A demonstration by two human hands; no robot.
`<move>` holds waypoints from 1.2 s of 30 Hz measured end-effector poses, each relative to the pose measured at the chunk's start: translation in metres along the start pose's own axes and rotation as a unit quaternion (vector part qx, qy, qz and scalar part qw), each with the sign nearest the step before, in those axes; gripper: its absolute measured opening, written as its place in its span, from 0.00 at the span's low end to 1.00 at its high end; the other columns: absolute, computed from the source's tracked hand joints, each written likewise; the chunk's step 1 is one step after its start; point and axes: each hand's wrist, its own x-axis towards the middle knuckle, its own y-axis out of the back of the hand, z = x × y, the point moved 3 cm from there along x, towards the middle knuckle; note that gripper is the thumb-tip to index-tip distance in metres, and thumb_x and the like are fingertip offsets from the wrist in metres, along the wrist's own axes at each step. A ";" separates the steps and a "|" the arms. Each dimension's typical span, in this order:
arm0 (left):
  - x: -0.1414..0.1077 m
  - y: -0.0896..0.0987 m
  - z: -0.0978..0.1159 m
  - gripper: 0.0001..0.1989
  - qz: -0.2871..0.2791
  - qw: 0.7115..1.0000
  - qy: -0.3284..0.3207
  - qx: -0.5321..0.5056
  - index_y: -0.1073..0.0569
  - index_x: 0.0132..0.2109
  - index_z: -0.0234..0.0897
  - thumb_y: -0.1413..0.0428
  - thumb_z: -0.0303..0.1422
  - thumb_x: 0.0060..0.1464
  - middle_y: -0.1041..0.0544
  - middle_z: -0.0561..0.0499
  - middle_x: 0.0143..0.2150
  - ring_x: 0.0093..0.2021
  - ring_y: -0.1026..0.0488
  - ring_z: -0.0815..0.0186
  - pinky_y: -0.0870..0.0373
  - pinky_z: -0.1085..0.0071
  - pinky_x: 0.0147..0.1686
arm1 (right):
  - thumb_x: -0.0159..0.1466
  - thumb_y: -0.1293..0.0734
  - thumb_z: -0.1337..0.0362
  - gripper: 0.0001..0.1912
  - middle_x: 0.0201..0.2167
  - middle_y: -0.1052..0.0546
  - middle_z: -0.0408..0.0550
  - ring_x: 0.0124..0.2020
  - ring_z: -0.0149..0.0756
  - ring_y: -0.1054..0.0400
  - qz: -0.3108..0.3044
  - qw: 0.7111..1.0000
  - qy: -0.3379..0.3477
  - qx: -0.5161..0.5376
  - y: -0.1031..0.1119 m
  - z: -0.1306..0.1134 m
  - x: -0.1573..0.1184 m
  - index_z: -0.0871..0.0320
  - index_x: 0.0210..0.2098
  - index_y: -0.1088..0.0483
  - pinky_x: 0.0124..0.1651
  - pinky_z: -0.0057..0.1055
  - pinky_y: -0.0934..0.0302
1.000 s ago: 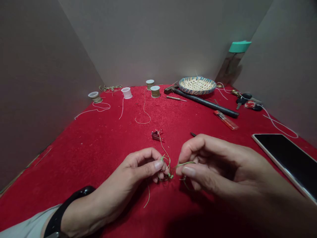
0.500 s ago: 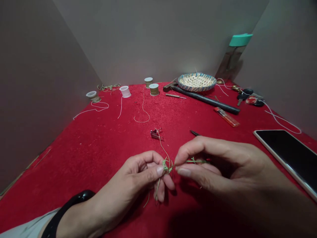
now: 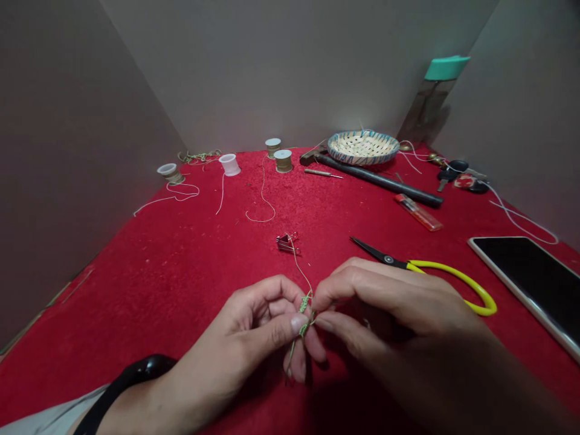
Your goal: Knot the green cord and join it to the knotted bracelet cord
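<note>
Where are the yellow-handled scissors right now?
In the head view, the yellow-handled scissors lie on the red cloth beyond the right hand, left of the phone.

Dim light, shadow below right hand (image 3: 385, 302)

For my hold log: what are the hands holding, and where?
The left hand and right hand pinch the green cord at its knotted part, between thumbs and fingertips.

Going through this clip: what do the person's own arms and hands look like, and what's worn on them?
The left hand and right hand are bare, with no gloves or rings showing. A black wristband circles the left wrist, and a pale grey sleeve shows on the left arm. The right wrist lies in shadow.
</note>
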 end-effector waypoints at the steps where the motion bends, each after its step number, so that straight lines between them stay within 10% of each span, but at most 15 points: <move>1: 0.000 0.000 0.000 0.13 -0.001 1.000 0.001 0.001 0.24 0.38 0.36 0.33 0.40 0.64 0.19 0.52 0.29 0.29 0.26 0.68 0.32 0.73 0.34 | 0.70 0.33 0.75 0.13 0.31 0.22 0.30 0.32 0.19 0.28 -0.004 1.000 0.008 -0.011 -0.001 0.000 -0.001 0.49 0.36 0.26 0.38 0.17 0.38; 14: -0.001 0.002 -0.003 0.12 0.003 1.000 0.004 0.013 0.23 0.41 0.36 0.33 0.40 0.63 0.20 0.52 0.29 0.29 0.27 0.68 0.33 0.72 0.34 | 0.67 0.30 0.61 0.06 0.25 0.22 0.44 0.28 0.39 0.25 0.003 0.997 -0.040 -0.061 0.004 -0.012 0.006 0.50 0.33 0.22 0.28 0.29 0.31; 23: 0.000 0.005 -0.006 0.07 0.001 1.000 0.022 0.017 0.21 0.40 0.35 0.37 0.35 0.66 0.17 0.51 0.32 0.30 0.27 0.69 0.34 0.74 0.33 | 0.64 0.33 0.70 0.08 0.24 0.18 0.37 0.26 0.31 0.21 -0.028 0.941 -0.212 0.261 0.008 -0.011 0.005 0.51 0.30 0.25 0.26 0.18 0.32; 36: -0.003 0.004 -0.008 0.08 -0.009 0.999 0.030 -0.030 0.20 0.41 0.36 0.34 0.36 0.65 0.17 0.50 0.31 0.28 0.27 0.70 0.33 0.76 0.32 | 0.67 0.27 0.59 0.05 0.27 0.23 0.43 0.28 0.36 0.26 -0.011 0.995 -0.095 -0.033 -0.002 -0.003 0.007 0.51 0.34 0.21 0.29 0.28 0.34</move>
